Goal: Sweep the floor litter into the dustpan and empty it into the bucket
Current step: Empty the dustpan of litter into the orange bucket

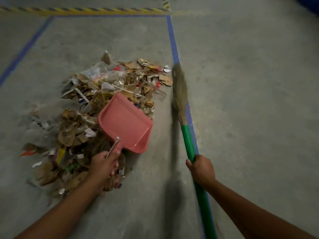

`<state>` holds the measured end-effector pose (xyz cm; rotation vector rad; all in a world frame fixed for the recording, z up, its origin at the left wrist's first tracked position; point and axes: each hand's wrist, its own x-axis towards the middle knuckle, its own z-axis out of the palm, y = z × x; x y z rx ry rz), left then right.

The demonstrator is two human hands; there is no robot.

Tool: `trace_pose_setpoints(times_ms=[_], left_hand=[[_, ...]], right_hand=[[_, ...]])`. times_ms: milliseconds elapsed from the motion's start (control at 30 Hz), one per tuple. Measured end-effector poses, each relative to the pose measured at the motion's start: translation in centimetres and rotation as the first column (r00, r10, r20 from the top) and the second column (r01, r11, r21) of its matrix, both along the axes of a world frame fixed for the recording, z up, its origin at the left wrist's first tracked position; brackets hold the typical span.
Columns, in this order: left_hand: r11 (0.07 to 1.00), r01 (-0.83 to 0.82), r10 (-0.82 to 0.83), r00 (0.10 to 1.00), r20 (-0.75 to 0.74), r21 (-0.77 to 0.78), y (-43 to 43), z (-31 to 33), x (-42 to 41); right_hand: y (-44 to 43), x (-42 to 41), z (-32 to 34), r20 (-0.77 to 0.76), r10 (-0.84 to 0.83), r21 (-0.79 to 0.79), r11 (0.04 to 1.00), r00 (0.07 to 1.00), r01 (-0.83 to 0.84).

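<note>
left hand [103, 163] gripping dustpan [127, 123], right hand [201, 167] gripping broom [189, 140]

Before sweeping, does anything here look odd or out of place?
Only the litter pile on the floor. The pink dustpan, gripped by the left hand, is empty over it; the broom in the right hand is beside it.

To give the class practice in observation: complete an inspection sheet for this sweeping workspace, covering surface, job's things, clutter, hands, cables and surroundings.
Surface: concrete floor.
Job's things: pink dustpan, empty, at the litter pile; broom right of the pile; bucket not seen.
Clutter: nothing seen beyond the litter.
Hands: left hand grips the dustpan handle; right hand grips the broom's green handle.
Cables: nothing seen.
Surroundings: blue tape lines; yellow-black hazard tape.
</note>
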<state>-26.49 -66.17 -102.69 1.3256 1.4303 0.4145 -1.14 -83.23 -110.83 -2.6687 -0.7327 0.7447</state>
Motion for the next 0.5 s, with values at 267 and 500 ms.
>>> trace_pose_setpoints(times_ms=[267, 500], left_hand=[[0.994, 0.108, -0.108, 0.994, 0.008, -0.002, 5.9, 0.2, 0.0], [0.998, 0.06, -0.059, 0.998, 0.029, -0.034, 5.2, 7.6, 0.4]], right_hand=[[2.9, 0.2, 1.5, 0.12, 0.23, 0.018, 0.972, 0.966, -0.234], [0.4, -1.5, 7.4, 0.193, 0.163, 0.165, 0.967, 0.968, -0.196]])
